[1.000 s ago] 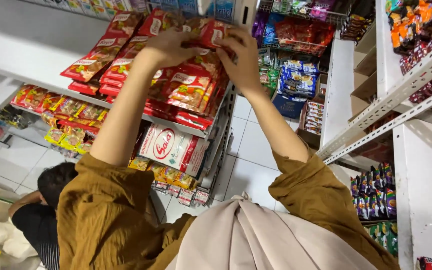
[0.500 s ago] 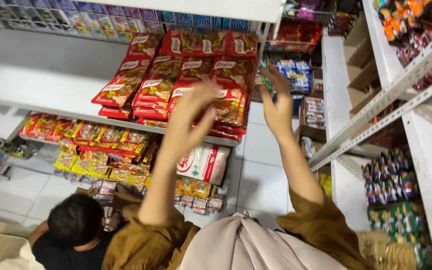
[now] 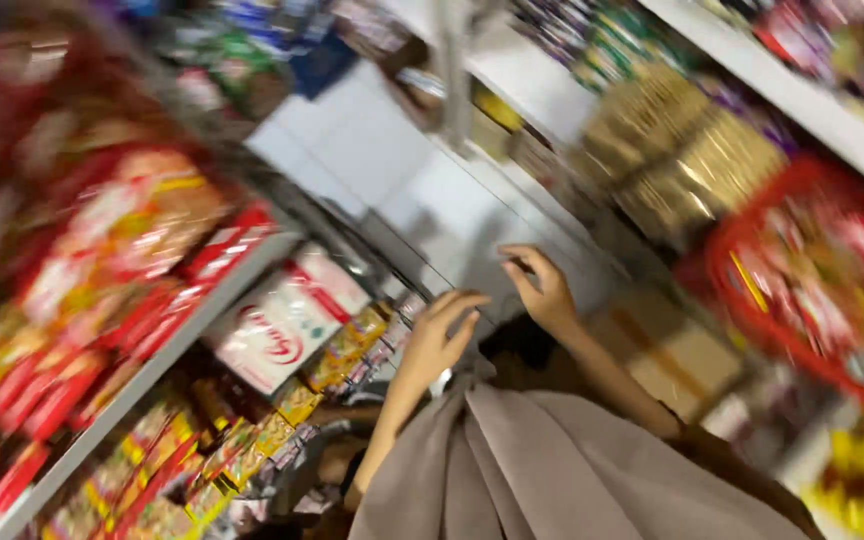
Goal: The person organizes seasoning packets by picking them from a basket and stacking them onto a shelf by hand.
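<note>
The picture is blurred by motion. My left hand (image 3: 440,335) hangs in the air with loosely spread fingers and holds nothing. My right hand (image 3: 544,287) is just to its right, fingers curled but apart, also holding nothing. Both are above the white tiled floor (image 3: 392,160) of a shop aisle, away from the shelf. Red snack packets (image 3: 102,250) fill the shelf at the left. A beige cloth (image 3: 542,470) covers my chest below the hands.
A white and red pack (image 3: 282,320) lies on a lower shelf, with small yellow packets (image 3: 282,420) beneath. On the right stand shelves of golden packets (image 3: 692,160) and a red basket (image 3: 822,280). A dark-haired person (image 3: 522,345) is crouched below my hands.
Both hands have come down off the red packets on the upper shelf and now hold nothing. The view has swung sharply down and to the right.
</note>
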